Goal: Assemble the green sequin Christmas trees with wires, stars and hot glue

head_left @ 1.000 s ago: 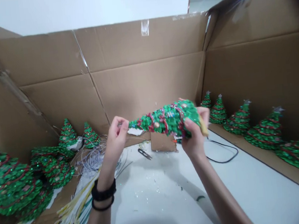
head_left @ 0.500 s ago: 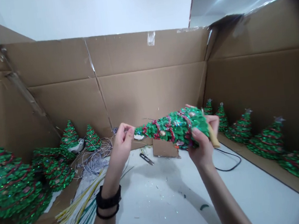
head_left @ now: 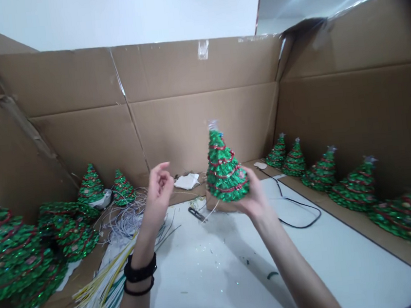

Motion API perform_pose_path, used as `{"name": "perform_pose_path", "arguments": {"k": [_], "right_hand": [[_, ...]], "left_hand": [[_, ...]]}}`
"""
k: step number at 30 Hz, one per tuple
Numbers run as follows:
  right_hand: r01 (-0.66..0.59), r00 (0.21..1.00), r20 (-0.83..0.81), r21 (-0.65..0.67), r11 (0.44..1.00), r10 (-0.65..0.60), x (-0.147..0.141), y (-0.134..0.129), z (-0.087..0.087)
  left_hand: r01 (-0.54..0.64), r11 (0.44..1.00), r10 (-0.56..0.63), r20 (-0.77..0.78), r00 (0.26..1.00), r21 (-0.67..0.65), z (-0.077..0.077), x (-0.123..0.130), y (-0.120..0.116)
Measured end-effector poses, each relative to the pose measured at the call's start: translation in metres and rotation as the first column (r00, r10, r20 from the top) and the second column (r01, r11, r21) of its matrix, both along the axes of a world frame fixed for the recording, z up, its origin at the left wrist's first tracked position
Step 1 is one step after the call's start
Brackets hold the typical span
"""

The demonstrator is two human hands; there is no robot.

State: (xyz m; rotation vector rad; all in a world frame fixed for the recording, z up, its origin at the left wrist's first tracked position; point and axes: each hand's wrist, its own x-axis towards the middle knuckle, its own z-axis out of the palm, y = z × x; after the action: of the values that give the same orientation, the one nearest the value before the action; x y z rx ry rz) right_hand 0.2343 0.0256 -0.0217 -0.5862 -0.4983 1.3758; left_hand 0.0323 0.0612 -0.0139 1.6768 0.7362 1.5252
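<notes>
Green and glittery, wound with red garland, the miniature Christmas tree [head_left: 225, 174] stands nearly upright in the right hand [head_left: 256, 197], and from my remote feed I read that grip as closed around its base. It is held in the air, above and to the right of the thread snips [head_left: 196, 214]; its star topper [head_left: 213, 125] is blurred. Below it, a thin pale strand [head_left: 212, 210] slants toward the snips. Up and left of the snips I see the left hand [head_left: 159, 188], fingers loosely curled and apart from the tree. Left of the snips lies a tangle of pale wire [head_left: 126, 221]; right of them, a black cable [head_left: 305, 227] curves over the white tabletop [head_left: 206, 301]. Farther right, more star-topped trees [head_left: 354, 190] stand in a row.
</notes>
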Motion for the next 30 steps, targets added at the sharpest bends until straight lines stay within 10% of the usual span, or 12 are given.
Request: {"name": "perform_pose_path", "arguments": {"k": [3,8,15,19,22,27,30], "right_hand": [[-0.294,0.947,-0.145,-0.039,0.955,0.286,-0.010,0.002,-0.004],[-0.396,0.899,-0.232,-0.071,0.916,0.371,-0.020,0.002,-0.009],[-0.464,0.886,-0.002,-0.029,0.885,0.465,-0.023,-0.005,-0.005],[-0.193,0.888,0.426,0.000,0.981,0.175,-0.008,0.002,-0.006],[0.183,0.702,0.650,0.229,0.956,-0.290,0.000,0.004,-0.006],[0.195,0.801,0.384,0.557,0.807,-0.459,-0.013,0.000,-0.004],[0.268,0.866,0.263,0.475,0.838,-0.426,-0.017,0.003,-0.003]], "left_hand": [[0.044,0.998,-0.035,-0.207,0.978,0.040,-0.013,0.006,-0.002],[0.006,0.995,0.038,-0.439,0.898,0.098,-0.024,0.019,-0.008],[0.124,0.984,-0.121,0.032,0.992,-0.130,-0.031,0.027,-0.004],[0.141,0.967,-0.074,0.297,0.952,-0.212,-0.023,0.022,-0.007],[0.194,0.925,-0.062,0.374,0.925,-0.326,-0.017,0.018,-0.008],[0.137,0.923,-0.078,0.175,0.981,-0.360,-0.020,0.024,-0.012],[0.083,0.968,-0.113,-0.113,0.987,-0.236,-0.028,0.040,-0.022]]}}
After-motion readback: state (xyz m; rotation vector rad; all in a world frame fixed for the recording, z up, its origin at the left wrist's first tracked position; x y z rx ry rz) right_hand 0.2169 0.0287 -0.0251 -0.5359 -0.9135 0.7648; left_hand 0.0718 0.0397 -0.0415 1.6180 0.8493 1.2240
